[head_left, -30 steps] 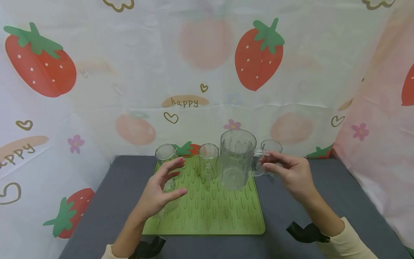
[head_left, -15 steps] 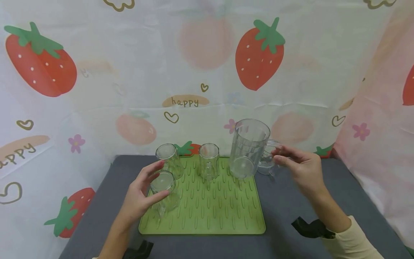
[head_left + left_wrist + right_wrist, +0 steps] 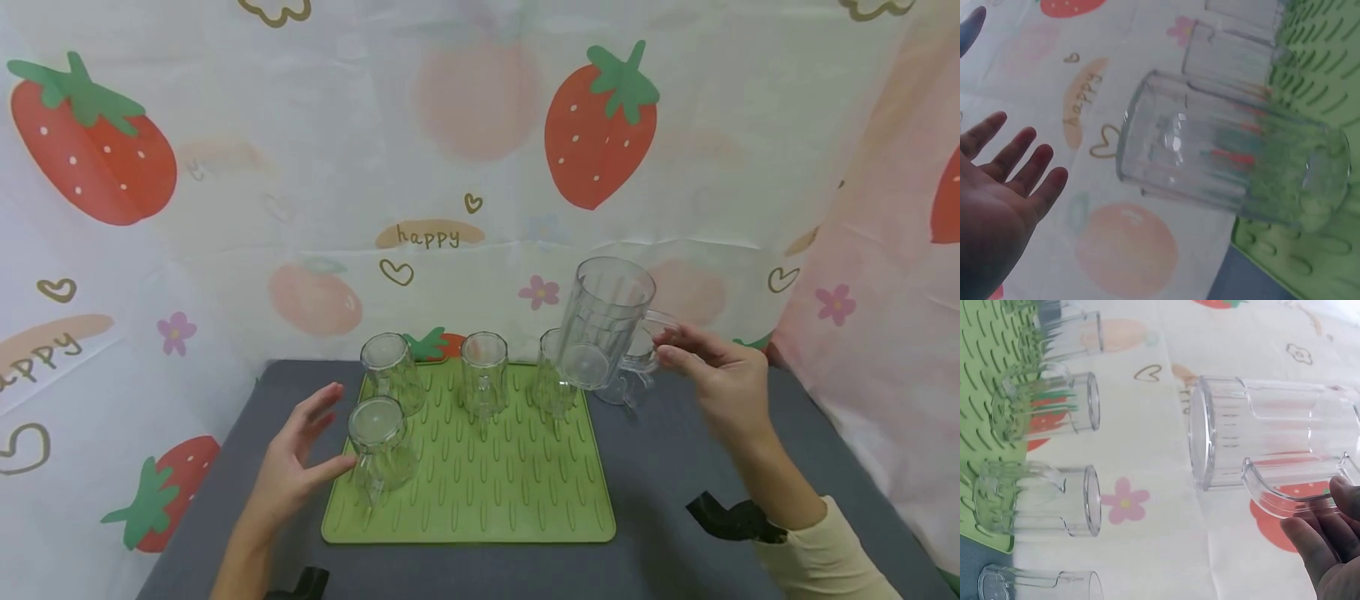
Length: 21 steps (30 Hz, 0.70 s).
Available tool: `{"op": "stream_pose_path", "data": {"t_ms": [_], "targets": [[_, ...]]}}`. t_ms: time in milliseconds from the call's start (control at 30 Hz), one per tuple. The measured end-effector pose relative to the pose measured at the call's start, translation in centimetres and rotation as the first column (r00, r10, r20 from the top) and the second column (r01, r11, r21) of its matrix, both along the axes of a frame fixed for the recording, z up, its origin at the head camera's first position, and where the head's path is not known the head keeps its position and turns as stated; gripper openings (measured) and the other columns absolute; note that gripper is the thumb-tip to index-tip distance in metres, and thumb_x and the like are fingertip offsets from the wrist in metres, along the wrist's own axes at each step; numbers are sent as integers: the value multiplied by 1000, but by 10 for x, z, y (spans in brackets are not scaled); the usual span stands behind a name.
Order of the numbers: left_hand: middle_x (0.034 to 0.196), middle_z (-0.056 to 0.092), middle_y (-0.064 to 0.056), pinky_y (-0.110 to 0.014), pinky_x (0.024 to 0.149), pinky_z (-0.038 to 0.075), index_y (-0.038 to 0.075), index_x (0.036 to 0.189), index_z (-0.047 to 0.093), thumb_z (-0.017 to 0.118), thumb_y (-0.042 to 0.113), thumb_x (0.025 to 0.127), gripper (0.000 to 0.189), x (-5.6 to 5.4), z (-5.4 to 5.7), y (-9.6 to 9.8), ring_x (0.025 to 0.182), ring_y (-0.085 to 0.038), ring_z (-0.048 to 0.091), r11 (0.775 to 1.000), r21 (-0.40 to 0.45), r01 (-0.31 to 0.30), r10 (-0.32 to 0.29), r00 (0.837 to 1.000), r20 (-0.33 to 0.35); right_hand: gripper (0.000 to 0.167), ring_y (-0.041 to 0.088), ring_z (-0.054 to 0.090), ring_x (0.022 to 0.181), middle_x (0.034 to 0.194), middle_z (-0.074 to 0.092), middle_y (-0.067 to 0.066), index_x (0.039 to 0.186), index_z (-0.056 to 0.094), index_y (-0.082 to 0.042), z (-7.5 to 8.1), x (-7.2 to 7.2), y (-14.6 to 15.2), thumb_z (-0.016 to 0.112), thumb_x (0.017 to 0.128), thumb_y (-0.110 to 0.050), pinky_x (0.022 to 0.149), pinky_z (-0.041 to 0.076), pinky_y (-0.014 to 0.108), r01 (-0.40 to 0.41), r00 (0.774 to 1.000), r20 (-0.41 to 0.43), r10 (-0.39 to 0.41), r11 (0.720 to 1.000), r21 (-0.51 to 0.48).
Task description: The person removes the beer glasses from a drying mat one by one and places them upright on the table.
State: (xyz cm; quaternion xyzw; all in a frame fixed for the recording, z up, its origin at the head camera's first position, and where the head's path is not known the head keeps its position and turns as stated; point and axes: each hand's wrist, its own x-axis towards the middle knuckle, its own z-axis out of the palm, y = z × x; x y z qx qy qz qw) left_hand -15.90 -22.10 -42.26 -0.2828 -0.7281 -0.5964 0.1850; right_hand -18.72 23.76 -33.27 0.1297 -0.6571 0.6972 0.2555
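Observation:
My right hand [image 3: 723, 387] pinches the handle of a clear faceted mug [image 3: 611, 321]. The mug hangs in the air, mouth up and slightly tilted, above the green mat's back right corner. My left hand [image 3: 292, 471], fingers spread, is just left of the mat near a front left mug [image 3: 381, 442]; it holds nothing. Along the back of the mat stand a left mug [image 3: 393, 373], a middle mug [image 3: 485, 375] and a right mug [image 3: 553, 385], partly hidden by the held one. These mugs on the mat look upside down.
A ridged green mat [image 3: 480, 508] lies on a dark grey table [image 3: 720, 533]. Right of the mat, another clear mug [image 3: 618, 387] stands on the table, partly behind the held mug. A strawberry-print cloth [image 3: 330, 192] hangs behind and at both sides.
My right hand has carried the mug up and to the right, from over the mat toward its back right corner. My left hand has moved left and down, away from the mugs.

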Motion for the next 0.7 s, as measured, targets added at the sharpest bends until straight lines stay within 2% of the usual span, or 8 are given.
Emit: {"op": "stream_pose_path", "data": {"t_ms": [233, 400, 533, 700], "targets": [[148, 45, 6, -11, 109, 34, -10, 147, 29, 69, -27, 66, 92, -2, -14, -19, 138, -2, 39, 999, -8, 36, -36, 999, 27, 24, 10, 74, 75, 82, 76, 1, 100, 74, 5, 2, -4, 7, 67, 81, 18, 68, 59, 22, 41, 999, -4, -41, 996, -78], [150, 41, 11, -8, 107, 34, -4, 151, 26, 69, -26, 68, 96, 1, -25, -36, 138, 2, 38, 997, -58, 50, -44, 994, 101, 24, 9, 74, 77, 83, 76, 1, 99, 75, 2, 3, -6, 13, 67, 81, 16, 69, 59, 21, 56, 998, 31, -53, 993, -107], [149, 38, 20, -5, 105, 33, 1, 153, 24, 70, -20, 74, 94, 3, -35, -47, 136, 9, 36, 991, -131, 22, 2, 984, 179, 24, 10, 74, 76, 83, 76, 2, 97, 75, 2, 3, -9, 19, 67, 80, 17, 68, 58, 21, 77, 997, 31, -73, 988, -136], [143, 34, 32, 0, 100, 30, 9, 154, 26, 73, -6, 80, 89, 6, -50, -56, 130, 19, 33, 970, -242, -31, 100, 955, 279, 24, 9, 73, 71, 81, 76, 4, 94, 75, 5, 2, -13, 26, 66, 79, 21, 66, 58, 20, 117, 993, -7, -120, 979, -165]]}}
